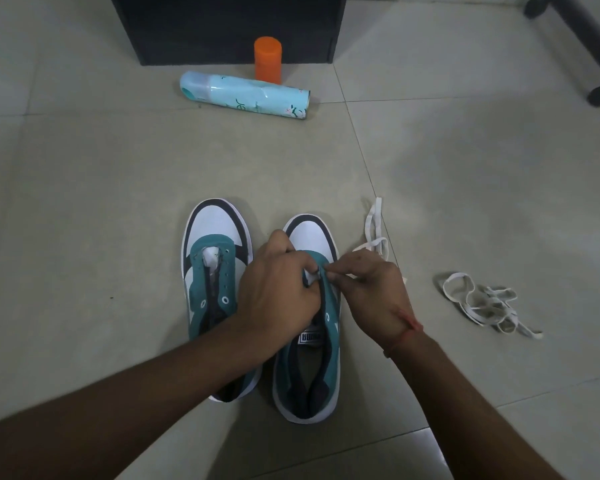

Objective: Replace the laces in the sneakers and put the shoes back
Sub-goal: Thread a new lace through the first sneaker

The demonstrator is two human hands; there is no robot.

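Note:
Two teal, white and navy sneakers stand side by side on the tiled floor, toes pointing away from me. The left sneaker (212,258) has bare eyelets and no lace. My left hand (278,289) grips the eyelet flap of the right sneaker (309,368) near its toe end. My right hand (371,292) pinches the end of a white lace (374,230) at that same flap; the rest of this lace trails off to the right of the shoe. A second white lace (482,303) lies in a loose heap further right.
A light blue spray can (243,95) lies on its side ahead of the shoes, with an orange cylinder (267,58) standing behind it. A black cabinet (229,26) sits at the back. A dark chair base (582,46) is at the upper right.

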